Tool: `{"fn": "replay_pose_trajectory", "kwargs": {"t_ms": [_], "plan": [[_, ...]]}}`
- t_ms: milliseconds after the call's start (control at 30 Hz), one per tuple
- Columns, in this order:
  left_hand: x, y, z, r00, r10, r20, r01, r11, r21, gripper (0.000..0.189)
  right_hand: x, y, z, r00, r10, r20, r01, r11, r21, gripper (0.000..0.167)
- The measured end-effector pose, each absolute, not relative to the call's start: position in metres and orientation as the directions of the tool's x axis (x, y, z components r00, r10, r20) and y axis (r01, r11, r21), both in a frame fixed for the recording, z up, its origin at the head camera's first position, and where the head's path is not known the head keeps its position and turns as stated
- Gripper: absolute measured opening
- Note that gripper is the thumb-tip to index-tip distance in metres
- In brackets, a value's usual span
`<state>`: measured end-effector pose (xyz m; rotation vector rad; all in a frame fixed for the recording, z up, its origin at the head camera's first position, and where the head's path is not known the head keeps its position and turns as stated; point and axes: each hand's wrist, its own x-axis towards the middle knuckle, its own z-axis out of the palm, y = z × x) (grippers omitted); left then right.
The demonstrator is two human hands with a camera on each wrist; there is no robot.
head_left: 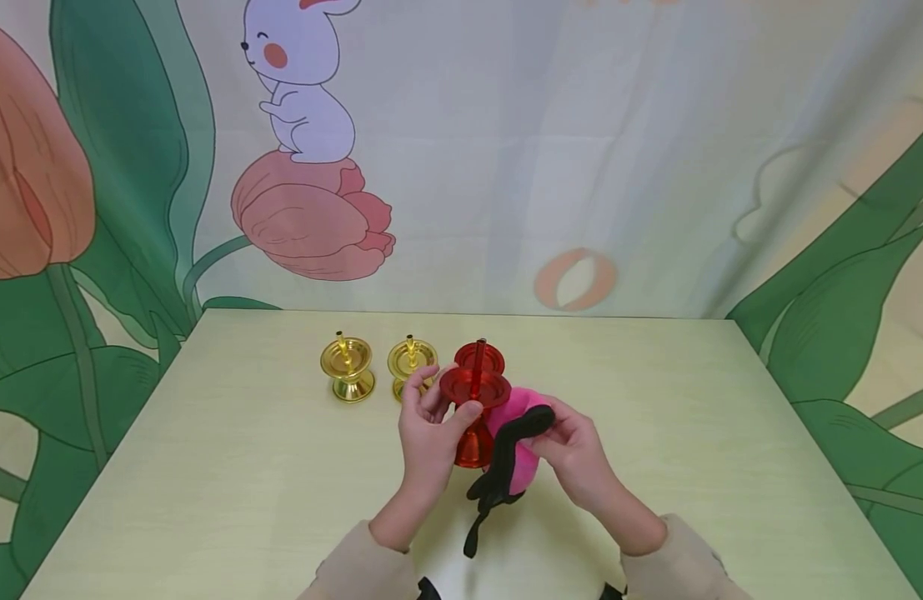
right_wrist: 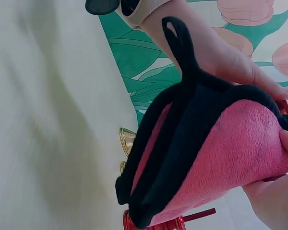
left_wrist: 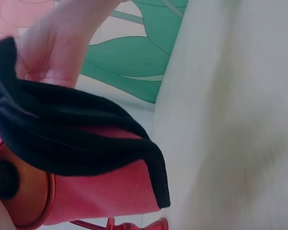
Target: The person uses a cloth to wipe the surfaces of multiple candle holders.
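My left hand [head_left: 427, 433] holds a red metal candle holder [head_left: 474, 448] upright above the table, its thumb across the stem below the dish. A thin spike stands up from the dish. My right hand [head_left: 584, 457] pinches a pink cloth [head_left: 526, 468] with black edging against the holder's right side. In the left wrist view the cloth [left_wrist: 105, 194] lies along the holder's round base [left_wrist: 44, 201], black trim draped over it. A loop of the trim [right_wrist: 182, 43] sticks up from the cloth in the right wrist view.
Right behind the held one stands a second red candle holder [head_left: 493, 357], partly hidden. Two gold candle holders [head_left: 352, 379] stand to its left, the nearer one partly covered by my left fingers. A printed curtain [head_left: 461, 167] hangs behind the pale table [head_left: 206, 467].
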<state>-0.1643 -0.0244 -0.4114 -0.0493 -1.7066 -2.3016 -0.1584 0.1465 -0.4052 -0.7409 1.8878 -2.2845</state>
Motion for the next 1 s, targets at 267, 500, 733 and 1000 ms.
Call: {"fn": "replay_pose_trajectory", "kwargs": {"t_ms": [267,500,733,1000], "plan": [[-0.1626,-0.0248,-0.4066,-0.962,-0.152,0.225,0.262,-0.296,0.919,0.048,-0.1587,0.1430,-0.4083,-0.864,-0.383,0.328,-0.250,-0.240,-0.938,0.047],[-0.1618,-0.0275,-0.4048,-0.979,-0.097,0.181,0.203,-0.324,0.924,0.048,-0.1596,0.1432,-0.4083,-0.851,-0.399,0.343,-0.284,-0.200,-0.938,0.047],[-0.1613,-0.0290,-0.4056,-0.973,0.007,0.231,0.211,-0.375,0.903,0.048,-0.1607,0.1436,-0.4088,-0.849,-0.410,0.332,-0.273,-0.197,-0.942,0.045],[-0.1644,-0.0304,-0.4063,-0.959,0.110,0.262,0.225,-0.268,0.937,0.049,-0.1650,0.1459,-0.4113,-0.845,-0.445,0.296,-0.208,-0.237,-0.949,0.047]]}}
